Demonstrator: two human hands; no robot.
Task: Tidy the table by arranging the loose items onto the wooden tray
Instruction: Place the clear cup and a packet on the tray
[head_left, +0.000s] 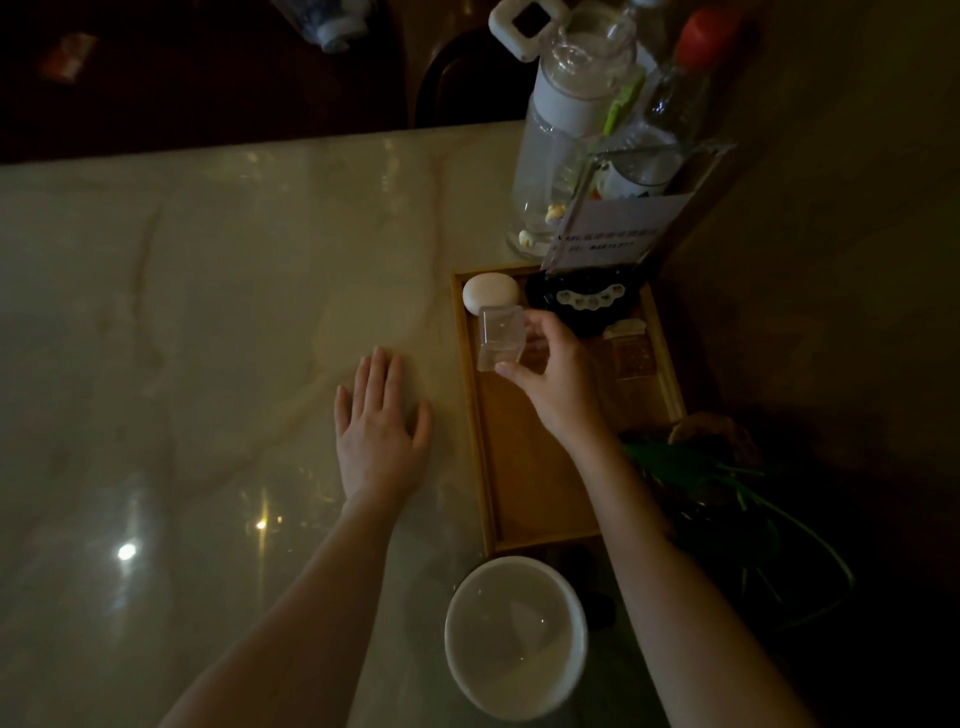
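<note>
We see both bare forearms reach in from the bottom edge over a pale, marbled tabletop (208, 312). The left hand (379, 421) lies palm down on the stone, fingers spread and straight, gripping nothing; it rests just to the left of the wooden tray (519, 493), apart from its rim. The right forearm crosses the near half of the tray at a slant, wrist bent slightly, and the right hand (550, 374) is closed around a small clear plastic box (500, 340), thumb on its near lower edge and fingers (540, 325) curled over the far side. The box is tilted and sits over the tray's far left part; we cannot tell whether it touches the tray floor.

Just beyond the box, in the tray's far left corner, lies a white rounded object (491, 292). To its right is a dark round dish (582, 301) with pale pieces in it, and near the right wall another small clear container (631, 353). The near half of the tray is bare wood.

Behind the tray stand a tall glass jar (561, 130) with a white collar, a red-capped bottle (675, 88) and a clear sign holder (618, 223). A white bowl (514, 639) sits on the tabletop near the tray's near end, between our forearms, and green leaves (727, 483) show at the right.
</note>
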